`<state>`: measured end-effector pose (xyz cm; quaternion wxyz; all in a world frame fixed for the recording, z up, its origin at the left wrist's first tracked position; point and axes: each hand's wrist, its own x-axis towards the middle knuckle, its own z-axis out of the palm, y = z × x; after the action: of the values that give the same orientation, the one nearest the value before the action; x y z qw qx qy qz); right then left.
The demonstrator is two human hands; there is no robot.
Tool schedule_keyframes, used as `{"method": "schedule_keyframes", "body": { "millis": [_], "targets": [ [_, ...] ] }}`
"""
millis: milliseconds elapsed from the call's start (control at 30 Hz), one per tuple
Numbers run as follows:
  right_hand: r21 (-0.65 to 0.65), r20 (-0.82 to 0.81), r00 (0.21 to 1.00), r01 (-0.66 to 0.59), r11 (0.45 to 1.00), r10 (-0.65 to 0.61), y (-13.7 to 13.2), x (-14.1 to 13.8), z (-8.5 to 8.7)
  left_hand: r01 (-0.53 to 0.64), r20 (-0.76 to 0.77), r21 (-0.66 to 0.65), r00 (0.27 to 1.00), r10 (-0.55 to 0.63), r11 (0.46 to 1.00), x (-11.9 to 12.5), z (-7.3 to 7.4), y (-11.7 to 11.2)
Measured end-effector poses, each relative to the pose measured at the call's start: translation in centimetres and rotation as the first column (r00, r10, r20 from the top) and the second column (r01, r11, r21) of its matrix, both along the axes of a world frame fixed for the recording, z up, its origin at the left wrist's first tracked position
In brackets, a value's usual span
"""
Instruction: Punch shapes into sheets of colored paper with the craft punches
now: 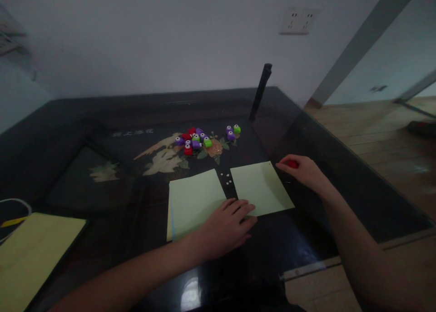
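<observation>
My right hand (308,173) is closed around a small red paper punch (292,164), mostly hidden by the fingers, just off the upper right corner of a pale green sheet (260,185). A tiny mark or hole shows near that corner. My left hand (230,223) lies flat with its fingers stretched out, the fingertips touching the sheet's lower left edge. Under and beside the left hand rests a stack of paper (194,198), pale green on top with blue and yellow edges below. Several tiny white paper bits (228,182) lie between stack and sheet.
Several red, purple and green punches (195,139) are heaped farther back, with a smaller group (230,134) to their right. A black upright post (260,91) stands near the back right of the dark glossy table (136,239). Yellow paper (37,257) lies at left by a white cable (20,200).
</observation>
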<state>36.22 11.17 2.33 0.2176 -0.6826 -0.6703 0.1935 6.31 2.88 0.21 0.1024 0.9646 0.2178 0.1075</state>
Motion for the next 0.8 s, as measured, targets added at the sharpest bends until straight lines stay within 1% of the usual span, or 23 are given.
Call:
{"method": "schedule_keyframes", "body": {
  "millis": [67, 100, 200, 267, 300, 367, 433, 500, 567, 633, 700, 800],
  "targets": [
    [0.051, -0.051, 0.999, 0.020, 0.998, -0.018, 0.1, 0.3, 0.2, 0.004, 0.003, 0.003, 1.000, -0.004, 1.000, 0.0, 0.1, 0.0],
    [0.064, -0.093, 0.996, -0.002, 0.998, 0.008, 0.2, 0.4, 0.3, 0.007, 0.002, 0.003, 1.000, -0.007, 1.000, 0.0, 0.2, 0.0],
    [0.079, -0.216, 0.965, -0.135, 0.988, 0.149, 1.2, -0.4, 0.3, 0.010, 0.017, -0.003, 1.000, -0.010, 1.000, 0.0, 0.8, 0.1],
    [0.060, -0.265, 0.946, -0.177, 0.982, 0.187, 2.6, -1.7, 0.1, 0.009, 0.041, -0.007, 0.999, -0.008, 1.000, -0.2, 1.5, 0.3],
    [0.034, -0.272, 0.948, -0.163, 0.986, 0.166, 3.6, -2.5, -0.1, 0.003, 0.055, -0.013, 0.998, -0.002, 1.000, -0.4, 1.8, 0.4],
    [0.027, -0.239, 0.962, -0.133, 0.991, 0.135, 5.8, -4.1, -0.7, -0.026, 0.091, -0.031, 0.995, 0.029, 0.999, -1.3, 2.4, 0.8],
    [0.037, -0.183, 0.976, -0.110, 0.993, 0.115, 8.3, -5.5, -1.2, -0.085, 0.135, -0.055, 0.987, 0.092, 0.995, -3.1, 2.6, 1.2],
    [0.041, -0.111, 0.988, -0.099, 0.994, 0.103, 10.5, -6.6, -1.6, -0.184, 0.176, -0.078, 0.965, 0.195, 0.980, -5.5, 2.5, 1.6],
    [0.035, -0.039, 0.995, -0.090, 0.995, 0.091, 12.1, -7.4, -1.8, -0.310, 0.208, -0.123, 0.921, 0.330, 0.943, -8.3, 2.0, 1.9],
    [0.022, 0.028, 0.996, -0.081, 0.996, 0.080, 13.3, -8.0, -1.8, -0.422, 0.233, -0.165, 0.862, 0.451, 0.892, -11.1, 1.4, 2.4],
    [0.005, 0.091, 0.993, -0.079, 0.997, 0.078, 14.0, -8.6, -1.8, -0.506, 0.250, -0.184, 0.805, 0.538, 0.843, -13.3, 0.8, 3.0],
    [-0.019, 0.171, 0.981, -0.087, 0.996, 0.089, 14.7, -9.5, -1.6, -0.568, 0.274, -0.164, 0.759, 0.591, 0.806, -15.1, 0.2, 4.0]
  ]
}}
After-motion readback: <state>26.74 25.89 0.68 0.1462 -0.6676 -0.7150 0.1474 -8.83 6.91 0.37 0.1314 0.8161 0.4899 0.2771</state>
